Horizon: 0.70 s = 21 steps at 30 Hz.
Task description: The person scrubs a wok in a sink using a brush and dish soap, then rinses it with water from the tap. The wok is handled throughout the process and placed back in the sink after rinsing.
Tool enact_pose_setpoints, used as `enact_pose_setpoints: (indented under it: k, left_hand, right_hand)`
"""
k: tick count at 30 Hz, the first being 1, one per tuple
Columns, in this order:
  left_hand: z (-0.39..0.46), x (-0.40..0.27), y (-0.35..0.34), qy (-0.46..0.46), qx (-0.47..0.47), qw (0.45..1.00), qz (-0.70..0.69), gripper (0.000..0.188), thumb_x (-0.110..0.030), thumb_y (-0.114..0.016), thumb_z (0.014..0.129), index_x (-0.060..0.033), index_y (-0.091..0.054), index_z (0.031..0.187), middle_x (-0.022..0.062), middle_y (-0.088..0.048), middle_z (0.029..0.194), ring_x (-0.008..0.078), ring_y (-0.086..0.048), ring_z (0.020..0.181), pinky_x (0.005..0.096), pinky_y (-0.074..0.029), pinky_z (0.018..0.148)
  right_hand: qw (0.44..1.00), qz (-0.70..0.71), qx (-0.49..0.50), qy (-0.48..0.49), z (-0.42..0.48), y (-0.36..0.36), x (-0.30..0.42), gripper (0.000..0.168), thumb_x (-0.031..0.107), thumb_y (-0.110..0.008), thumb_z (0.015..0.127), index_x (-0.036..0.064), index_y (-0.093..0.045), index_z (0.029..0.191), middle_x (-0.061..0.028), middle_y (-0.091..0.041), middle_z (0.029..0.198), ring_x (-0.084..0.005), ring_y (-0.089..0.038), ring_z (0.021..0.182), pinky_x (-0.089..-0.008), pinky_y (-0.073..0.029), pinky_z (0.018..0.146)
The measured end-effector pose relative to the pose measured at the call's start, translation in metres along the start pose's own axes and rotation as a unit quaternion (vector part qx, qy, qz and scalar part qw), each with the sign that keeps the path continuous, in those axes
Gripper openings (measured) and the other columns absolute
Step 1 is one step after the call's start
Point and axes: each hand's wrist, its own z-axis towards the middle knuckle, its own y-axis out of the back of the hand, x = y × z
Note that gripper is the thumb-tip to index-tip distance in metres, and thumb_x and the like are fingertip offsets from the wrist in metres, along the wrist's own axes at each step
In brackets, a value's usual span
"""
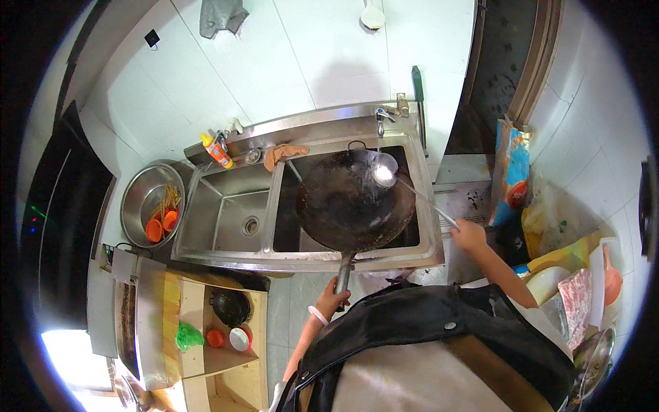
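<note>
A large dark wok (350, 206) rests over the right basin of a stainless steel double sink (269, 226). My left hand (332, 297) grips the wok's handle (344, 273) at the sink's front edge. In my right hand (469, 237) is the long metal handle of a ladle (385, 170), whose bowl is over the wok's far right side. Water runs from the faucet (381, 121) down to the ladle bowl, and some of the wok's inner surface looks wet.
The left basin (242, 211) has a drain. A brown cloth (284, 154) and a yellow-capped orange bottle (217, 150) lie along the back rim. Left stands a metal pot (153, 198) holding orange cups and sticks. Below is a wooden shelf (231, 355); bags (545, 216) crowd the right.
</note>
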Motion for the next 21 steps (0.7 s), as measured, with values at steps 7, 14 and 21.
enact_pose_setpoints:
  k: [7, 14, 21]
  left_hand:
    - [0.001, -0.007, -0.001, 0.013, 0.018, 0.998, 0.054, 0.070, -0.018, -0.064, 0.074, -0.0071, -0.027, 0.132, 0.0067, -0.053, 0.083, 0.0150, -0.054, 0.063, 0.0291, -0.043, 0.051]
    - [-0.004, -0.009, -0.002, 0.019, 0.004, 0.999, 0.050, 0.070, -0.019, -0.064, 0.074, -0.0057, -0.027, 0.132, 0.0062, -0.053, 0.080, 0.0145, -0.053, 0.062, 0.0288, -0.043, 0.050]
    - [0.001, -0.006, -0.002, 0.022, 0.025, 0.999, 0.001, 0.074, -0.018, -0.065, 0.073, -0.0073, -0.024, 0.134, 0.0069, -0.053, 0.080, 0.0154, -0.054, 0.062, 0.0288, -0.042, 0.051]
  right_hand:
    - [0.971, -0.159, -0.161, 0.079, 0.026, 0.017, 0.009, 0.012, 0.012, -0.046, 0.079, 0.009, -0.052, 0.089, -0.0115, -0.057, 0.072, -0.0298, -0.059, 0.064, -0.0419, -0.044, 0.054]
    - [0.981, -0.107, -0.144, 0.076, 0.026, 0.024, 0.006, 0.019, 0.016, -0.050, 0.079, 0.010, -0.054, 0.096, -0.0115, -0.059, 0.074, -0.0307, -0.059, 0.070, -0.0417, -0.045, 0.057]
    - [0.973, 0.195, 0.124, 0.007, 0.023, -0.052, 0.023, 0.027, 0.027, -0.057, 0.078, 0.006, -0.058, 0.096, -0.0134, -0.061, 0.075, -0.0272, -0.060, 0.073, -0.0382, -0.045, 0.064]
